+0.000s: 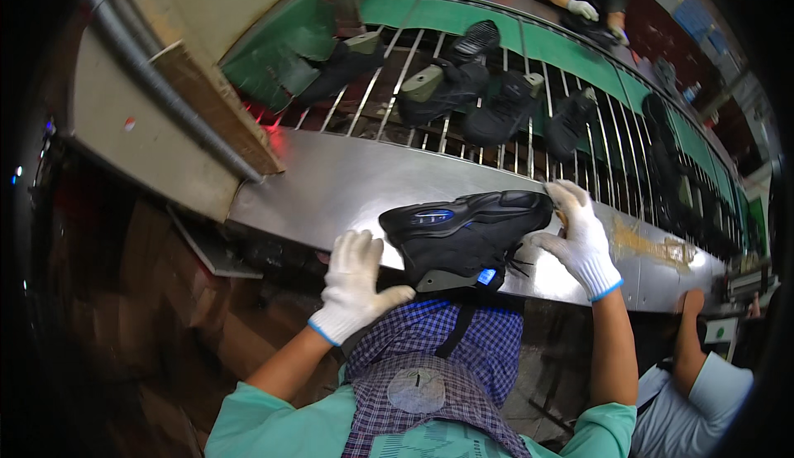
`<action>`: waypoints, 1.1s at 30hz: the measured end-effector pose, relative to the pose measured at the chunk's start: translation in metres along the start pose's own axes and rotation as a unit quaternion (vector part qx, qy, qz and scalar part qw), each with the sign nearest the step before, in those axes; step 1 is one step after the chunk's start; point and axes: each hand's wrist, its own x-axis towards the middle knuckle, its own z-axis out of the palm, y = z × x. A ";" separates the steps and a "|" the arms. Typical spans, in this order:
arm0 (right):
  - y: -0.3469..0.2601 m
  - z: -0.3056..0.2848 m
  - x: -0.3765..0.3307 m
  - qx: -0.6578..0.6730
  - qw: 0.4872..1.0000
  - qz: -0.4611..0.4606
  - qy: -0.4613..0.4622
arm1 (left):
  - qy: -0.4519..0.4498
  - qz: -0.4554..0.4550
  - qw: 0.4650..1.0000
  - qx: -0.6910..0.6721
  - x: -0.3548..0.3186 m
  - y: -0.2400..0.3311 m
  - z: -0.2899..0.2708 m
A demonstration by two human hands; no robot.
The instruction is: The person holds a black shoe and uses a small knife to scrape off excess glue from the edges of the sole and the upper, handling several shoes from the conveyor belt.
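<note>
A black sneaker (463, 230) lies on its side at the near edge of the metal ledge, its sole turned away from me and its toe to the right. A grey-green last (447, 280) shows in its opening, with a small blue-and-white tag (486, 277) beside it. My right hand (579, 239), in a white knit glove, is curved about the toe, thumb below and fingers above. Gloved the same way, my left hand (356, 282) is open near the heel, fingers spread, with a small gap to the shoe.
Beyond the metal ledge (331, 168) runs a rack of metal bars (403, 86) bearing several black shoes (504, 110). A grey pipe (174, 86) and board stand at the left. Gloved co-workers (583, 9) are across the line; another person's arm (689, 342) shows at right.
</note>
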 end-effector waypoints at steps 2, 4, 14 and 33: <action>-0.006 0.024 0.022 0.071 0.990 0.079 -0.095 | -0.036 -0.019 0.999 -0.017 0.006 0.021 0.010; 0.009 0.035 0.025 0.084 0.994 0.021 -0.063 | 0.039 -0.106 0.979 -0.169 0.026 0.028 0.014; -0.067 0.010 0.046 0.490 0.825 0.118 0.257 | 0.266 0.081 0.899 -0.338 0.146 0.124 -0.095; -0.004 -0.069 -0.178 0.109 0.934 0.306 0.146 | 0.094 0.511 0.814 -0.261 0.111 0.251 -0.029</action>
